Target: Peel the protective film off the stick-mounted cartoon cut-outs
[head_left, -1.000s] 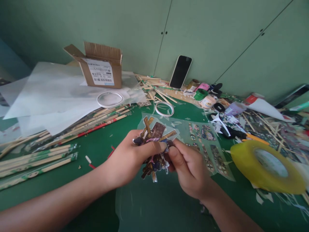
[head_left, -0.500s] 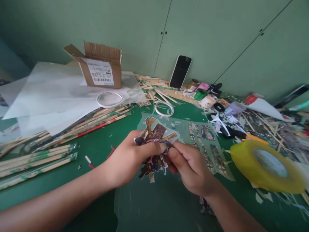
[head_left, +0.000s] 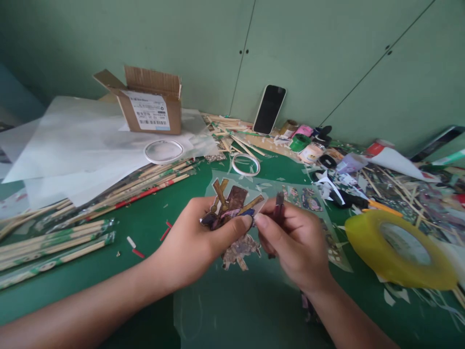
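My left hand (head_left: 203,237) pinches a printed cutout (head_left: 238,196) under its thumb, with brown and gold shapes and a clear margin fanning out above. Below that thumb hangs a paler, ragged-edged cutout (head_left: 241,250). My right hand (head_left: 301,247) is closed beside it, thumb and fingertips at the right edge of the held cutout. A dark brown cutout piece (head_left: 279,206) sticks up between the right fingers; the rest of it is hidden. Beneath both hands lies a translucent sheet (head_left: 232,310), and a clear sheet with printed pictures (head_left: 312,199) is behind my right hand.
A big yellow tape roll (head_left: 363,242) lies at right, near scissors (head_left: 383,207) and scraps. Wrapped chopsticks (head_left: 54,242) and an open cardboard box (head_left: 170,114) are at left. A phone (head_left: 269,109) leans on the green wall; a white tape ring (head_left: 234,167) lies ahead.
My right hand has shifted slightly right and turned, and a dark brown piece now shows between its fingers. The lower cutout shows a paler surface than before. My left hand keeps its hold.
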`<action>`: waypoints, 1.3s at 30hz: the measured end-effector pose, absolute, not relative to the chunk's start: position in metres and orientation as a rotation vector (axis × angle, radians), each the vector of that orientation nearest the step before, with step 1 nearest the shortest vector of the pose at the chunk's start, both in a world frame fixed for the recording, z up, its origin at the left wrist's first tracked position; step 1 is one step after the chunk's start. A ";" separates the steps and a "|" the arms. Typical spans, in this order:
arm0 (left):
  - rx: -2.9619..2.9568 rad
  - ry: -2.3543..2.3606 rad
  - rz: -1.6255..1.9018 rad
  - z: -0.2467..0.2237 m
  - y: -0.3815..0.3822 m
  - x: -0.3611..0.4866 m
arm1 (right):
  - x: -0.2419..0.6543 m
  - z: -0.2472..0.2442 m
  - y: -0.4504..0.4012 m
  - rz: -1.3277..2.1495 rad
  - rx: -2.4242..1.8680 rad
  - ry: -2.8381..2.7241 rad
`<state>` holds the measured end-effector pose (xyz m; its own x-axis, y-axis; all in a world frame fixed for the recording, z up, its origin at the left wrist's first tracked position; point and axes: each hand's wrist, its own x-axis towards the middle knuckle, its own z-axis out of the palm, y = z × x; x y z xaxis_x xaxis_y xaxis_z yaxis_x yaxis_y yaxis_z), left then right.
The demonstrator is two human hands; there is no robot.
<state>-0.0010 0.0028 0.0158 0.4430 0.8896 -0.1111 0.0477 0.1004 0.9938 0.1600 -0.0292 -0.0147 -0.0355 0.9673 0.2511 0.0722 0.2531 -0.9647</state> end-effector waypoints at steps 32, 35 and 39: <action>0.927 0.981 0.743 0.009 0.006 -0.004 | 0.163 -0.005 -0.026 0.605 -1.182 -1.610; 0.949 0.894 0.742 0.010 0.006 -0.003 | 0.163 -0.007 -0.028 0.610 -1.170 -1.576; 0.927 0.904 0.766 0.010 0.006 -0.003 | 0.163 -0.010 -0.032 0.737 -1.112 -1.560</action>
